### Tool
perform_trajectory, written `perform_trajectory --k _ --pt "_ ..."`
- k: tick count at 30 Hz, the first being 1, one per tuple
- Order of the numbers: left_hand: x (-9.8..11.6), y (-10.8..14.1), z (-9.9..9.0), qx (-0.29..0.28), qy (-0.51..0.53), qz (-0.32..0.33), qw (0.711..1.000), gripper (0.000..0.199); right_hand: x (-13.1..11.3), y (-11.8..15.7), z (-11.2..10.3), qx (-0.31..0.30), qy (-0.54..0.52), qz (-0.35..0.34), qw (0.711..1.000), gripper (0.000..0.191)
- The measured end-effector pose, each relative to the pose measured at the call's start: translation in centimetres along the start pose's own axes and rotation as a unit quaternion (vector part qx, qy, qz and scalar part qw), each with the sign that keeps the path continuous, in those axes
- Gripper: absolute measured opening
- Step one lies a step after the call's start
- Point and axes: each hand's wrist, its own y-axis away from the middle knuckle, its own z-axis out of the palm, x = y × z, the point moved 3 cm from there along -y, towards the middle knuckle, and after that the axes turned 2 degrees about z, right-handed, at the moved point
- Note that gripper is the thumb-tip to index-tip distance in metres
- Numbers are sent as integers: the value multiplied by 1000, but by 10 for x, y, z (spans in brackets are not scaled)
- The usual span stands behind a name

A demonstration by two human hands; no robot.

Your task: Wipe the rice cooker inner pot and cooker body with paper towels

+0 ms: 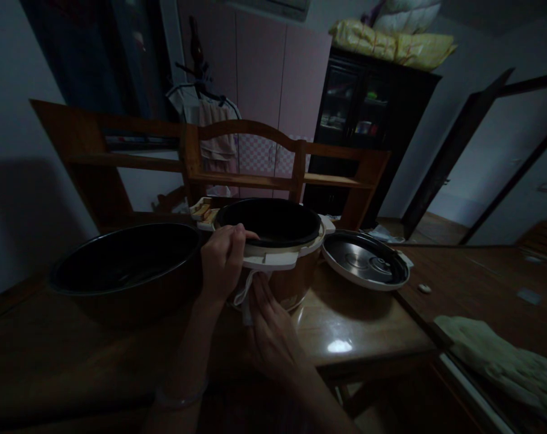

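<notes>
An electric cooker body [300, 277], lidless, stands upright on the wooden table, its dark round opening facing up. My left hand [223, 256] is closed on the front left of its pale rim, a finger reaching over the edge. Just below the rim, my right hand [271, 322] presses a white cloth or tissue [244, 292] against the cooker's front wall, fingers together. To the left sits a large dark pot [133, 301]. The cooker's round lid [361, 259] lies at the right with its metal inner side up.
The glossy wooden table [359, 334] has a raised wooden shelf back [250, 179] behind the cooker. A small round pale object [424, 289] lies on the brown surface at the right. Crumpled light green cloth [490, 349] is at the lower right.
</notes>
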Motion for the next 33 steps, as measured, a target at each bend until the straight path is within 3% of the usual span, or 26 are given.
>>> perform_trajectory --k 14,25,33 --pt "0 0 0 0 4 -2 1000 46 -3 2 -11 -12 -5 0 1000 73" --pt "0 0 0 5 0 -3 1000 46 6 23 4 -45 -16 -16 999 78" --pt "-1 0 0 1 2 -1 1000 46 3 32 10 -115 -42 -18 992 77"
